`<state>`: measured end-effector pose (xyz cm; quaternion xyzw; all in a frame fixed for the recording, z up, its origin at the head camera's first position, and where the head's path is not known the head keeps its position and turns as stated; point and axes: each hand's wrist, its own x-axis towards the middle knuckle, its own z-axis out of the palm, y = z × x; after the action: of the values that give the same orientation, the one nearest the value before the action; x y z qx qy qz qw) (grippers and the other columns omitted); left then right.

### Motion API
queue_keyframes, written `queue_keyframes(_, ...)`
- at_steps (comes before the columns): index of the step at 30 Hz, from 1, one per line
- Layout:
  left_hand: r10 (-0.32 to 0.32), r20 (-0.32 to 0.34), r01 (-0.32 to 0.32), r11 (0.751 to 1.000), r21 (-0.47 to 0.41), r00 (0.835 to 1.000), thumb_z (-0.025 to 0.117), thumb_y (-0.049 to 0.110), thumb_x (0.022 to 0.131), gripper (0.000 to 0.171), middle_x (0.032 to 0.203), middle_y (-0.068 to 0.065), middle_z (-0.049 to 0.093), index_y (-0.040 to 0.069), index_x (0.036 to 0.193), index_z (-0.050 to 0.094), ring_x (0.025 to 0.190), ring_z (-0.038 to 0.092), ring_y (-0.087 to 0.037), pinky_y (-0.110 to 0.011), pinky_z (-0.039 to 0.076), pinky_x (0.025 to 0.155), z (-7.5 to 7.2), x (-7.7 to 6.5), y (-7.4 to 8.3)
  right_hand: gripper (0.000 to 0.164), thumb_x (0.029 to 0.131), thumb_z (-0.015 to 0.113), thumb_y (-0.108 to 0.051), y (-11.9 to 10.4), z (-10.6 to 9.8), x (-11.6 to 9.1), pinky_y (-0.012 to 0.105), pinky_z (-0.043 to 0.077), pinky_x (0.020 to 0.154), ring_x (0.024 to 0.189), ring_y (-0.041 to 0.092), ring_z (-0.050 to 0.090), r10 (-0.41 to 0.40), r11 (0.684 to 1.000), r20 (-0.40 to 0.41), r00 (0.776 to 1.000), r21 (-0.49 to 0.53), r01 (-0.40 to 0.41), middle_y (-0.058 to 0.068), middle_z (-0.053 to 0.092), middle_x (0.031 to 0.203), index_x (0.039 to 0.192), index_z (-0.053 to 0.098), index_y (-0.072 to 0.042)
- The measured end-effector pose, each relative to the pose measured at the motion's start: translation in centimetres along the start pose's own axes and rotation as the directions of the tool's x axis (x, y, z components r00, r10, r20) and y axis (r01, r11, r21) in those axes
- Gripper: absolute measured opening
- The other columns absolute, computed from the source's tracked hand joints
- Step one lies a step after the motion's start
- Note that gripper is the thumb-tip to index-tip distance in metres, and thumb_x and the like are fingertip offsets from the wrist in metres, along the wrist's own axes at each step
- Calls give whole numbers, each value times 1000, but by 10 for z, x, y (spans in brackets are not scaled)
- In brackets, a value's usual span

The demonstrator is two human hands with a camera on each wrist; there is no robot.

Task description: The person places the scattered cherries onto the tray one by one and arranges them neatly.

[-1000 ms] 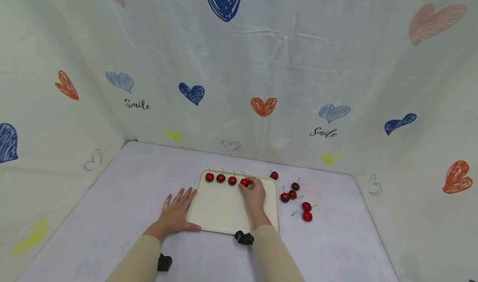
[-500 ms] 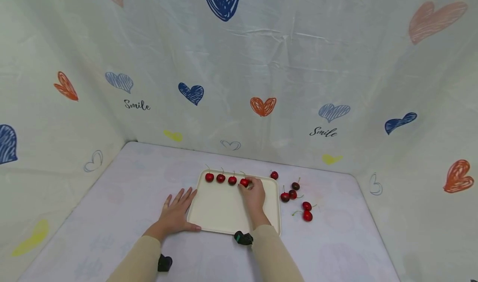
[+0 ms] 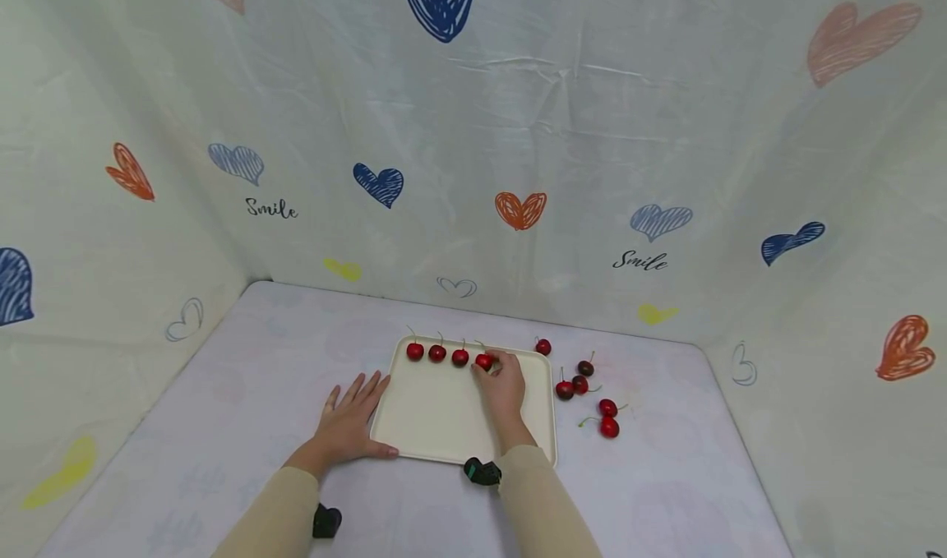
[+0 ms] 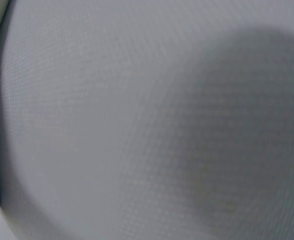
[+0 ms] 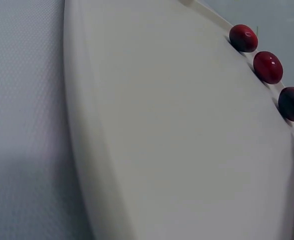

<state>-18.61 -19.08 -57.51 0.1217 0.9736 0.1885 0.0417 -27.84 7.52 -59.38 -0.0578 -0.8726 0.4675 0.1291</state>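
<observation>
A cream rectangular tray (image 3: 436,418) lies on the table in the head view. Along its far edge sit three red cherries in a row, left cherry (image 3: 415,351), middle cherry (image 3: 437,352) and right cherry (image 3: 460,357), stems pointing away. My right hand (image 3: 505,394) reaches over the tray and pinches a fourth cherry (image 3: 483,362) between thumb and fingertips, at the row's right end. With fingers spread, my left hand (image 3: 348,426) rests at the tray's left side, thumb at its near-left corner. The right wrist view shows the tray floor (image 5: 176,120) and the row from the side.
Right of the tray several loose cherries lie on the table, among them a far cherry (image 3: 543,347) and a near cherry (image 3: 609,427). A pale cloth (image 3: 222,426) covers the table. Behind it hangs a heart-printed curtain (image 3: 444,131). Cloth fills most of the left wrist view.
</observation>
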Motion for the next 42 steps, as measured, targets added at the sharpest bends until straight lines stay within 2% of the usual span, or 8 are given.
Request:
queue_keyframes(23, -5, 17, 5, 1000, 12, 1000, 80, 69, 60, 125, 158, -18, 24, 5, 153, 27, 145, 14, -41, -67, 4, 110, -5, 2, 0, 32, 80, 82, -17, -5, -4, -2, 24, 43, 61, 68, 10, 49, 23, 999, -6, 1000, 45, -22, 0, 60, 98, 109, 71, -9)
queue_keyframes(26, -5, 20, 5, 1000, 13, 1000, 79, 70, 60, 125, 158, -19, 24, 4, 153, 27, 145, 14, -42, -67, 5, 109, -5, 1, 0, 34, 79, 82, -15, -4, -5, -4, 24, 44, 61, 67, 10, 50, 16, 997, -13, 1000, 73, -15, 1, 61, 101, 111, 70, -8)
queue_keyframes(30, -1, 22, 1, 1000, 12, 1000, 80, 69, 60, 125, 157, -19, 24, 4, 153, 28, 144, 15, -42, -67, 5, 109, -4, 0, 1, 36, 80, 82, -13, -1, -8, -6, 24, 44, 61, 67, 10, 50, 18, 987, -21, 1000, 159, -14, 4, 60, 105, 113, 69, -7)
queue_keyframes(36, 5, 14, -5, 1000, 11, 1000, 80, 69, 60, 125, 157, -20, 26, 3, 152, 29, 144, 16, -43, -67, 5, 109, -3, -2, 2, 36, 80, 82, -12, 3, -23, -11, 21, 45, 61, 70, 10, 51, 65, 963, -40, 997, 265, -52, 5, 59, 108, 113, 69, -8)
queue_keyframes(42, 12, -6, -12, 1000, 5, 1000, 81, 67, 59, 124, 156, -21, 27, 2, 152, 30, 143, 17, -44, -67, 6, 109, -4, -3, 2, 37, 81, 80, -9, 1, -56, -17, 18, 45, 56, 72, 11, 53, 62, 933, -76, 995, 358, -31, 10, 60, 113, 115, 67, -3)
